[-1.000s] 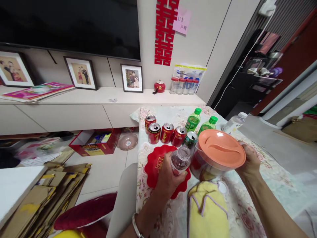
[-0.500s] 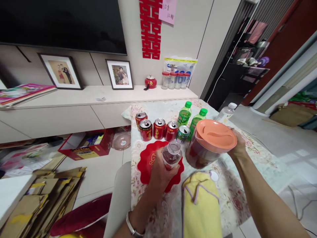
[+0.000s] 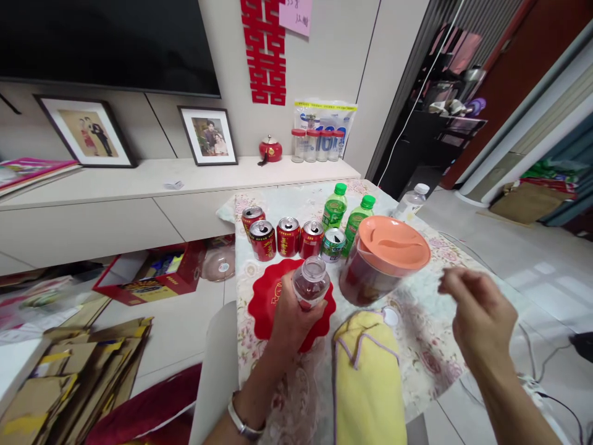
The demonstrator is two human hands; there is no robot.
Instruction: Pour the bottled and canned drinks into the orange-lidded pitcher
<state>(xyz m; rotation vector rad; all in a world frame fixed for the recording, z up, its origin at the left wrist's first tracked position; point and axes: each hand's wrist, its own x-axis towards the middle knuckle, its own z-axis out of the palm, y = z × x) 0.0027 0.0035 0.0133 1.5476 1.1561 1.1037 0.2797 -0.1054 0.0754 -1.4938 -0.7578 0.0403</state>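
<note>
My left hand [image 3: 294, 312] is wrapped round a clear plastic bottle [image 3: 312, 281] with no cap, held upright over a red scalloped plate [image 3: 264, 309]. To the right, my right hand [image 3: 479, 309] is in the air with its fingers curled in and nothing visible in them. Between the hands stands a clear pitcher [image 3: 365, 278] of dark liquid with an orange lid [image 3: 393, 241], its right side partly hidden by the lid. A folded yellow cloth [image 3: 368, 377] lies in front, beside a small white round cap [image 3: 390, 316].
Behind the plate stand several red cans [image 3: 288, 238] and a green can [image 3: 333, 245]. Two green-capped bottles [image 3: 334, 207] and a white-capped clear bottle [image 3: 411, 201] are further back. A floral tablecloth [image 3: 417, 352] covers the table. Flattened cardboard [image 3: 92, 364] is on the floor at left.
My right hand has let go of the pitcher and moved right and toward me, its fingers curling. My left hand still holds the bottle over the plate. The view has shifted slightly.
</note>
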